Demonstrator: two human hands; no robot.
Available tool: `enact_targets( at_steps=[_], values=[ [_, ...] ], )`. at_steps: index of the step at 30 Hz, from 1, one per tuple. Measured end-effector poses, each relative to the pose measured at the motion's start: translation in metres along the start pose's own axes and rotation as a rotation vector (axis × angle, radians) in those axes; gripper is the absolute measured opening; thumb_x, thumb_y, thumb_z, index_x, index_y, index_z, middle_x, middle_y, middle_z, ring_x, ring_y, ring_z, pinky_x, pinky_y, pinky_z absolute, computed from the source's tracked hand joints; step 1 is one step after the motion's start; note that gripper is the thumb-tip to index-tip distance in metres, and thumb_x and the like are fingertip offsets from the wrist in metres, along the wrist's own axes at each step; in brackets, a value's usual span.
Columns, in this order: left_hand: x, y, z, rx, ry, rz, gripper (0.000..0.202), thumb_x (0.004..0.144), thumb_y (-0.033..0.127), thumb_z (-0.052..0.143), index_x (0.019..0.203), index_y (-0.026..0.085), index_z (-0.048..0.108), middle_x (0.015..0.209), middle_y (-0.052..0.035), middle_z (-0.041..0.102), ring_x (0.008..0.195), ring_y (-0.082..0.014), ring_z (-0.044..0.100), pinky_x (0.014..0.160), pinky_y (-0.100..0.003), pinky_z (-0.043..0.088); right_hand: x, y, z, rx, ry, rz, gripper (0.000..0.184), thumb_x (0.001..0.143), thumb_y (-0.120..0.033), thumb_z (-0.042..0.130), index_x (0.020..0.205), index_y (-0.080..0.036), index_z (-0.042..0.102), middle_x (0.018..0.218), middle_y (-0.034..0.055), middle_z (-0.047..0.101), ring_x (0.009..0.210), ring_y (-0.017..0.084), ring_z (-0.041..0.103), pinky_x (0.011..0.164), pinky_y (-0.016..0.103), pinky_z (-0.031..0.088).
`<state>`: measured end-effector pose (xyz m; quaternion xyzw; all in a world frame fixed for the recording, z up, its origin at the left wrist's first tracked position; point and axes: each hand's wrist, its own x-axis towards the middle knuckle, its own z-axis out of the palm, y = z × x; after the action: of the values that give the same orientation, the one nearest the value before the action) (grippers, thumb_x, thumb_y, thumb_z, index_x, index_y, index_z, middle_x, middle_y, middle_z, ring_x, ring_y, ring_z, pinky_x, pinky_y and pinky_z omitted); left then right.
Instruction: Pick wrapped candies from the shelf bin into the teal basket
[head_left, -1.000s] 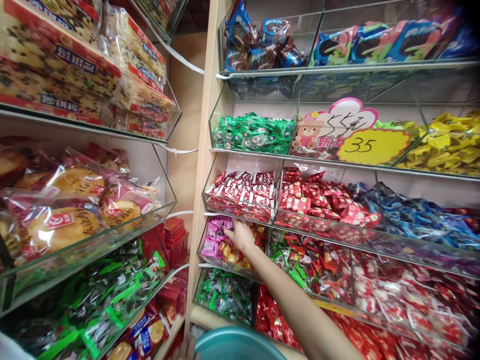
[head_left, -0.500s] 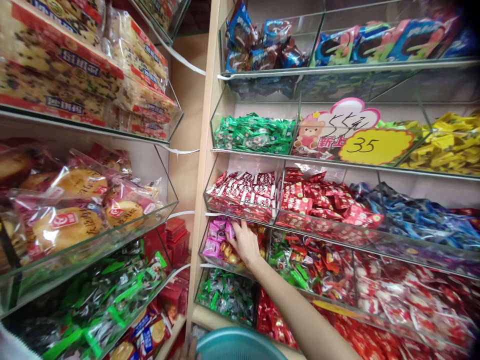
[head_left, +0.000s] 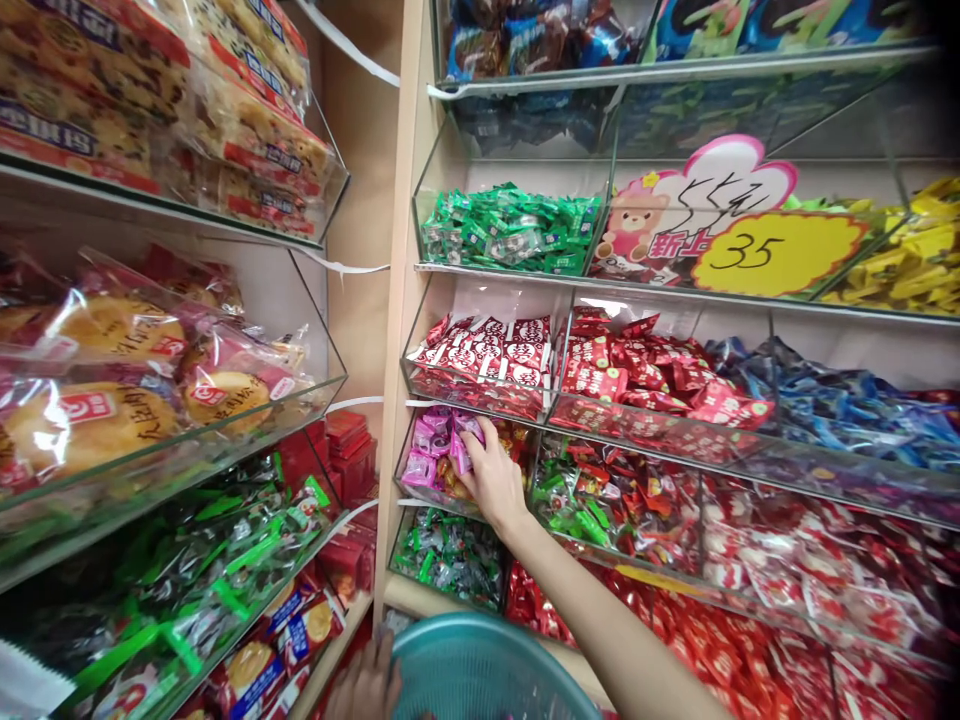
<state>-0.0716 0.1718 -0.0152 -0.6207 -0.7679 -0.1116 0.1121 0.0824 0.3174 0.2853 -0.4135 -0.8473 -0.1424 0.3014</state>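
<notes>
Resting nearest, the left hand meets the rim of the teal basket; its grip I cannot tell. Beyond, the right hand curls its fingers, pinching pink candies in the clear bin just ahead of it. Picking seems the step in hand; lifting out calls for clearing the bin's front lip.

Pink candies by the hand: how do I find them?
Start at the yellow 35 sign, then go down-left to the clear bin right under the red-and-white packets, beside the wooden post. The pink candies lie at its left end, at the right hand, the only pink wrappers there.
</notes>
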Motion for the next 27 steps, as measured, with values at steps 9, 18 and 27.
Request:
enact_targets(
  at_steps=[9, 18, 27],
  values=[
    [0.004, 0.014, -0.037, -0.039, -0.064, -0.095, 0.045, 0.088, 0.028, 0.036, 0.128, 0.017, 0.053, 0.116, -0.0129, 0.066, 0.103, -0.0233, 0.062, 0.086, -0.034, 0.048, -0.081, 0.003, -0.038, 0.509, 0.279, -0.036, 0.034, 0.085, -0.037, 0.056, 0.116, -0.023, 0.057, 0.137, 0.0112, 0.041, 0.116, 0.021, 0.053, 0.089, 0.031, 0.053],
    [0.005, 0.034, -0.066, 0.006, -0.131, -0.031, 0.046, 0.092, 0.026, 0.026, 0.126, 0.012, 0.054, 0.112, -0.0149, 0.065, 0.1, -0.0255, 0.062, 0.085, -0.037, 0.049, -0.239, 0.041, -0.001, 0.54, -0.242, 0.189, 0.031, 0.087, -0.039, 0.051, 0.114, -0.025, 0.058, 0.139, 0.012, 0.04, 0.104, 0.022, 0.061, 0.088, 0.032, 0.052],
    [0.0, 0.04, -0.061, -0.004, -0.096, -0.035, 0.043, 0.091, 0.028, 0.03, 0.125, 0.016, 0.054, 0.117, -0.0139, 0.064, 0.105, -0.0239, 0.06, 0.088, -0.036, 0.047, -0.305, 0.036, 0.047, 0.4, -0.734, 0.339, 0.032, 0.084, -0.034, 0.05, 0.114, -0.026, 0.057, 0.139, 0.0088, 0.043, 0.098, 0.023, 0.065, 0.084, 0.031, 0.051]
  ],
)
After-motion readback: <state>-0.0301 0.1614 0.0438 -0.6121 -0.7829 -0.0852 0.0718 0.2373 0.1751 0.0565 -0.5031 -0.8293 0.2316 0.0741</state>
